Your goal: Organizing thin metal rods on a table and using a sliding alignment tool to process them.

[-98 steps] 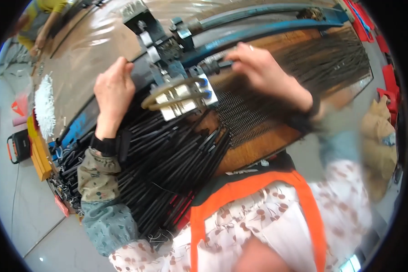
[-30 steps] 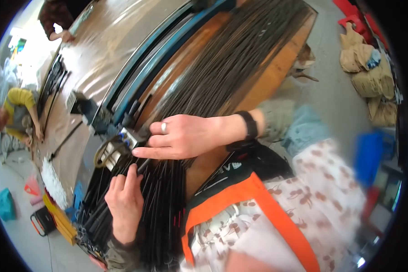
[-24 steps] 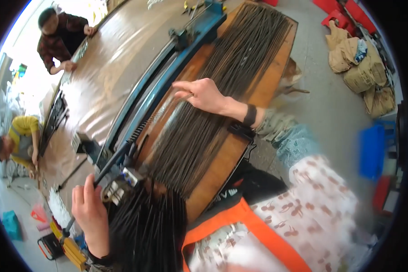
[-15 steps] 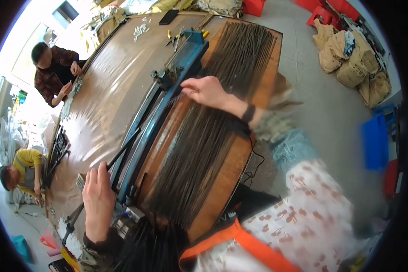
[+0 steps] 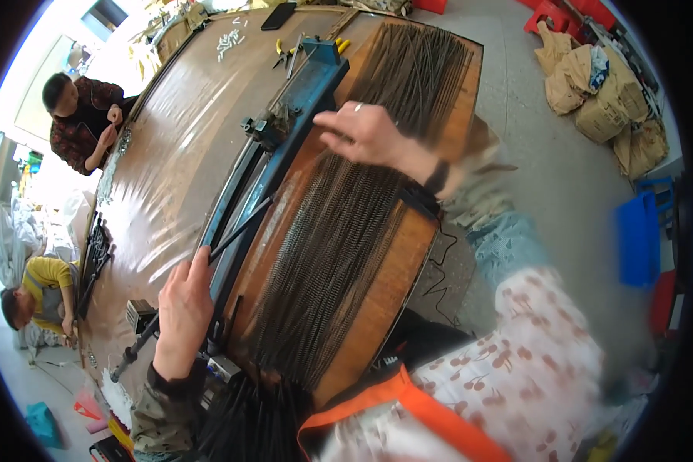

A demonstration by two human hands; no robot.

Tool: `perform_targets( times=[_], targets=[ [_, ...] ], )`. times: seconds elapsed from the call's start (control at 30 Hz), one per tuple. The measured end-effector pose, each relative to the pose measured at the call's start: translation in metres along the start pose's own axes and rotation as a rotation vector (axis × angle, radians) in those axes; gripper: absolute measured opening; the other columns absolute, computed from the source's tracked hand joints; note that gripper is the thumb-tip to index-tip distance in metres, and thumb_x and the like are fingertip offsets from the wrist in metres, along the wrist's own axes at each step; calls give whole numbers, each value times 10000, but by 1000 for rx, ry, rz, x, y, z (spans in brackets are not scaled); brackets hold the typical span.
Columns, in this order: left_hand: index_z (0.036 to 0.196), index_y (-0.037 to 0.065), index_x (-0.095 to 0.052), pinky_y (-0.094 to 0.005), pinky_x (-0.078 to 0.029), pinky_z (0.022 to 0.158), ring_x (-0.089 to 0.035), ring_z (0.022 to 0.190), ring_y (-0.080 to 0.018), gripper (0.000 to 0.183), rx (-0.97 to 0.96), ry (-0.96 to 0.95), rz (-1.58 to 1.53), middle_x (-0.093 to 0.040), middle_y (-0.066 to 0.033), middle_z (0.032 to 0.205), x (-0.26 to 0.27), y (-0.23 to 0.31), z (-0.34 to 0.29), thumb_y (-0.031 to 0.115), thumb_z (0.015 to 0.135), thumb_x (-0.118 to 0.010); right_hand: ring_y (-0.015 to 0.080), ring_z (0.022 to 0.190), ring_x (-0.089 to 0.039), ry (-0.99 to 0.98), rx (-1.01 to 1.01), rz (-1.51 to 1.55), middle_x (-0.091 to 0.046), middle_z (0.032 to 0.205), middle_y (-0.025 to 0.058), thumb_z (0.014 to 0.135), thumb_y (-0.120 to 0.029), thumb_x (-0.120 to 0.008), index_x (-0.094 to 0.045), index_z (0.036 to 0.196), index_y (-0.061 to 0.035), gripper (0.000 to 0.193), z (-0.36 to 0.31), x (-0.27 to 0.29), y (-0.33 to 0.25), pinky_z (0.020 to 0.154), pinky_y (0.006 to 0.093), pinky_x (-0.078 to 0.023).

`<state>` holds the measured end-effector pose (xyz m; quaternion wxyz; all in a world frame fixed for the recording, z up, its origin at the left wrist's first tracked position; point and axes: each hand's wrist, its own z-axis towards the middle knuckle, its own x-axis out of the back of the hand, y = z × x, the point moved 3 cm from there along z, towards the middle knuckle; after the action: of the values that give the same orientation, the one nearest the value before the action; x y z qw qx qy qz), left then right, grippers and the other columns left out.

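My left hand is closed around a thin black rod, which slants up and right over the blue metal bench fixture. A thicker end of the rod sticks out below that hand. Over the upper part of the fixture's right side hovers my right hand, its index finger and thumb stretched apart with nothing visible between them. Beneath it lies a wide layer of long dark coil springs on a wooden board. A small clamp-like block sits on the fixture, left of my right hand.
A plastic-covered table carries yellow-handled pliers, a black phone and small white pieces. Two people work along its left edge. A bundle of black strands hangs near my body. Brown sacks and a blue crate stand right.
The coil spring pinched in my right hand has left its fingers, which have spread. My left hand, with the rod, has moved right and slightly up; the rod now lies across the fixture.
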<state>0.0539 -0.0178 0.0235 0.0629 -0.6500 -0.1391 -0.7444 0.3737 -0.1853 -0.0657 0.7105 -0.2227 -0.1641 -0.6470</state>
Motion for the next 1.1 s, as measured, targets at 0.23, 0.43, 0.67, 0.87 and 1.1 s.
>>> perform_targets(
  times=[0.23,0.43,0.67,0.87,1.1],
  targets=[
    [1237,68,-586,-456,-499,689,-607,803,-355,310,-22,-29,81,-562,-153,832,-4,-5,-14,63,928,-612,245,774,-593,-140,-124,232,-563,855,93,821,-89,-692,-502,1394,-78,604,0,-39,-68,671,345,-534],
    [1239,67,-639,-444,-462,665,-567,743,-346,342,80,106,115,-536,-154,827,39,-33,-72,-1,907,-594,200,926,-607,-298,-115,661,-710,1022,35,938,-376,-670,-627,1326,-71,495,9,-40,-87,929,428,-428],
    [1240,55,-640,-428,-462,690,-558,767,-327,397,72,139,102,-522,-147,814,44,-18,-109,-65,864,-598,132,703,-586,-4,-16,640,-632,711,5,873,-297,-746,-754,1100,-155,268,31,-59,-154,616,264,-497],
    [1265,42,-612,-418,-477,728,-586,806,-330,387,105,224,53,-588,-167,897,44,-34,-142,-58,892,-589,148,649,-629,27,-76,674,-680,822,59,954,-241,-665,-571,1389,-123,460,27,-82,-209,537,295,-492],
    [1108,5,-601,-385,-479,772,-612,860,-324,153,565,536,467,-633,-178,960,132,-110,-278,114,1031,-525,273,843,-691,-223,-125,401,-701,906,127,946,-185,-635,-689,1086,-101,172,20,-112,-150,659,375,-538]
  ],
)
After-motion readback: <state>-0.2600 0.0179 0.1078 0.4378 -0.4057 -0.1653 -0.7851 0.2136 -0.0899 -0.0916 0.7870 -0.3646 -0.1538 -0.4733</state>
